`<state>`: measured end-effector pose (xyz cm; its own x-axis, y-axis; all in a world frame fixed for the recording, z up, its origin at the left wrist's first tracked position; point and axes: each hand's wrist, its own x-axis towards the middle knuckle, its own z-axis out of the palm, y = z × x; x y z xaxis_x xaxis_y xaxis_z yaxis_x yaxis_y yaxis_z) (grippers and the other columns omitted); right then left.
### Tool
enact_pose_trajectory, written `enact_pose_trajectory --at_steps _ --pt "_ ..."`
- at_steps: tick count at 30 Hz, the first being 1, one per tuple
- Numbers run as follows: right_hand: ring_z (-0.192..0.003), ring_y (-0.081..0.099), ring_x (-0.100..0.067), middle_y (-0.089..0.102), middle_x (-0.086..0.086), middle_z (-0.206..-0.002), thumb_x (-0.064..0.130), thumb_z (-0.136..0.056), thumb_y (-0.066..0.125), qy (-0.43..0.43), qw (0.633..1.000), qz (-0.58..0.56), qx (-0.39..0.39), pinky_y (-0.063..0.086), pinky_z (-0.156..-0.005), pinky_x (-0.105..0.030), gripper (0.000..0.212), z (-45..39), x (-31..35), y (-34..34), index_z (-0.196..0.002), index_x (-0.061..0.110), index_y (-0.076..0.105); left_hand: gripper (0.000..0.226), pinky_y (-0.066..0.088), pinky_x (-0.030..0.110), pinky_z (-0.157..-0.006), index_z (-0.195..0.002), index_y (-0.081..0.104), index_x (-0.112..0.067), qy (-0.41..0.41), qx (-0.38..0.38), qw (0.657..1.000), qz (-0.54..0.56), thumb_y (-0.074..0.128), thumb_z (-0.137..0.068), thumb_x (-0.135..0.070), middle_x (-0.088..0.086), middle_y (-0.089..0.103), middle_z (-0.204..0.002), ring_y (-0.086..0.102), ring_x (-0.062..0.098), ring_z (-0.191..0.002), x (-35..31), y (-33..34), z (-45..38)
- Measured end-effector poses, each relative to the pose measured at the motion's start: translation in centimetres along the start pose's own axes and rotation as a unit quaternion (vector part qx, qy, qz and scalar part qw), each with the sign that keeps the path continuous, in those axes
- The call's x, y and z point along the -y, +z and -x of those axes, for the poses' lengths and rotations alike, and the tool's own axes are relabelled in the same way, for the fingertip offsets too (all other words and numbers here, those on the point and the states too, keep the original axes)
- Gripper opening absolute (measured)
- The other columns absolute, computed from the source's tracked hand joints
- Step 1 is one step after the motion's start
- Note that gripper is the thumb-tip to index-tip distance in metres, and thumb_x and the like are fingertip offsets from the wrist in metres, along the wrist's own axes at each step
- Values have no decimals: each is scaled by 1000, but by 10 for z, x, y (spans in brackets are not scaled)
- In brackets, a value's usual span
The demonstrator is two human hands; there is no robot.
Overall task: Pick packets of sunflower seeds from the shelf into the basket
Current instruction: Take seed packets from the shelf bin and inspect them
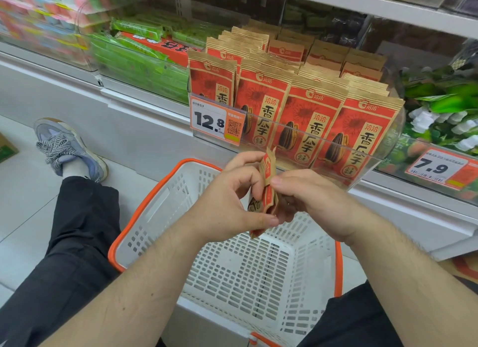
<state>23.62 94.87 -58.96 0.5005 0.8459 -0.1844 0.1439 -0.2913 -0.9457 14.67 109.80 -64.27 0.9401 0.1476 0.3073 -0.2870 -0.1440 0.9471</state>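
Red and tan sunflower seed packets (pixel 305 119) stand in rows behind a clear shelf front. One packet (pixel 267 181) is held edge-on above the basket, gripped from both sides. My left hand (pixel 232 199) curls round its left side. On its right side my right hand (pixel 313 199) pinches it with thumb on top. The white basket (pixel 155 209) with an orange rim sits on the floor below my hands, and the part of its inside that I can see holds nothing.
A 12.8 price tag (pixel 217 121) hangs on the clear shelf front. Green packets (pixel 139 59) fill the bin to the left, green and white goods (pixel 439 108) the bin to the right. My left leg in black trousers and a sneaker (pixel 67 147) lies left of the basket.
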Motion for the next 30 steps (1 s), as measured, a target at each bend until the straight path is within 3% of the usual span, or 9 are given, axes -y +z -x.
enact_pose_trajectory --at_steps 3,7,10,13,20,24,25,27,30 --pt "-63 55 -22 65 -13 -71 41 -88 48 11 1000 3 -14 40 -70 -44 41 0 1 0 -78 8 71 32 44 37 -105 -67 56 -38 3 1 1000 -21 84 -54 -31 -40 42 -128 50 3 -129 1 0 0" --pt "-64 57 -25 65 -19 -75 51 -89 39 26 999 11 -37 43 -73 -47 66 -1 1 -1 -87 -9 65 31 44 34 -106 -68 56 -38 10 5 999 -31 84 -54 -33 -37 41 -131 53 6 -128 0 1 -1" --pt "-66 59 -31 66 -30 -82 54 -90 36 28 998 11 -52 46 -76 -57 70 -1 3 0 -90 -9 66 31 44 38 -107 -68 56 -38 12 10 999 -37 84 -54 -33 -30 41 -134 53 9 -128 0 3 -1" --pt "-68 59 -35 66 -30 -84 61 -90 34 37 997 17 -64 47 -83 -63 77 -2 2 0 -90 -8 68 31 43 44 -107 -69 55 -31 16 18 999 -41 84 -57 -32 -22 41 -138 51 14 -131 0 4 -1" --pt "-61 56 -23 69 -21 -78 78 -85 38 52 994 31 -90 48 -79 -52 93 -2 2 -2 -87 -11 67 34 44 39 -105 -67 53 -28 24 25 999 -36 86 -58 -22 -19 41 -139 51 12 -130 4 5 -1" --pt "-65 56 -13 63 2 -66 79 -80 46 28 991 51 -118 46 -76 -38 76 -1 4 -1 -70 6 68 33 51 38 -94 -67 57 -29 2 -33 996 83 86 -55 -18 -2 52 -131 60 20 -116 7 4 -4" --pt "-67 58 -12 64 4 -68 79 -77 53 21 991 67 -113 47 -76 -36 71 0 4 -1 -70 9 67 33 53 38 -87 -73 58 -16 -6 -56 989 138 85 -55 -15 5 58 -120 62 23 -105 8 3 -5" --pt "-73 64 -13 67 3 -72 74 -63 60 26 992 95 -81 50 -79 -37 70 1 3 -3 -79 6 62 51 56 36 -76 -92 52 8 -39 -98 967 233 82 -56 -14 12 63 -96 60 27 -86 7 0 -8" --pt "-71 68 -16 72 1 -74 50 -62 78 29 996 83 -24 52 -75 -42 53 4 2 -6 -84 10 50 67 56 42 -75 -115 49 -5 -81 -158 931 320 79 -58 -24 14 61 -94 60 29 -84 4 -8 -12"
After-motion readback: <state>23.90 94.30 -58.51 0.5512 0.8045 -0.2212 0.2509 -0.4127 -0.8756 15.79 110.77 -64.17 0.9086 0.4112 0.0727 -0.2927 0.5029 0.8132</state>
